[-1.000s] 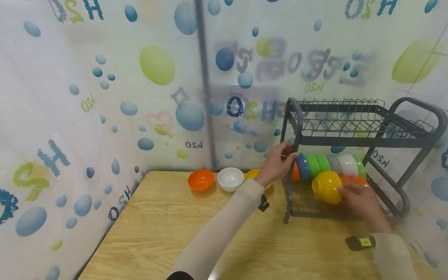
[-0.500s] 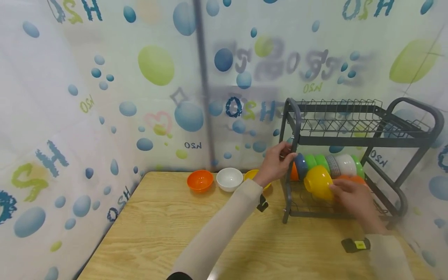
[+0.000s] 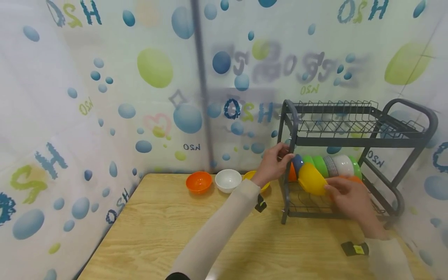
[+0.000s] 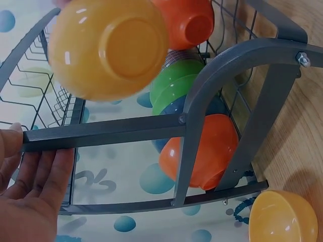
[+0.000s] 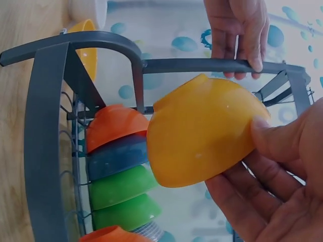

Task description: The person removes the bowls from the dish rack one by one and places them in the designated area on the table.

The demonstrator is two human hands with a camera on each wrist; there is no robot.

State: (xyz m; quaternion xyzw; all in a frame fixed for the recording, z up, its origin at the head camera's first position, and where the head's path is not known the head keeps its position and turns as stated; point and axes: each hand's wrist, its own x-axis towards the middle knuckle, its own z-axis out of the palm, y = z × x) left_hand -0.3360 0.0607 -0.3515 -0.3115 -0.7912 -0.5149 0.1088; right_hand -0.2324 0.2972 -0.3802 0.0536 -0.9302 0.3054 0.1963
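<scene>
My right hand [image 3: 350, 194] pinches the rim of a yellow bowl [image 3: 311, 179], thumb on one side and fingers on the other. The bowl is tipped on its side in front of the rack's lower tier, clear of the row behind it. With my left hand [image 3: 274, 163] I grip a side bar of the dark metal dish rack [image 3: 350, 141]; in the left wrist view, fingers [image 4: 48, 176] curl under that bar. Behind the yellow bowl, a row of bowls stands on edge: orange [image 5: 118, 126], blue [image 5: 118, 156], green [image 5: 123, 186], patterned grey, white [image 3: 343, 165] and green.
Left of the rack on the wooden table [image 3: 157, 221] stand an orange bowl [image 3: 198, 182], a white bowl [image 3: 228, 181] and another yellow bowl [image 4: 282, 219]. One more orange bowl [image 4: 189, 25] lies at the lower tier's front right. The upper wire tier [image 3: 336, 120] overhangs the bowls.
My right hand has carried the yellow bowl leftward and slightly up, toward the blue end of the row, turning it further onto its side. My left hand keeps its grip on the rack.
</scene>
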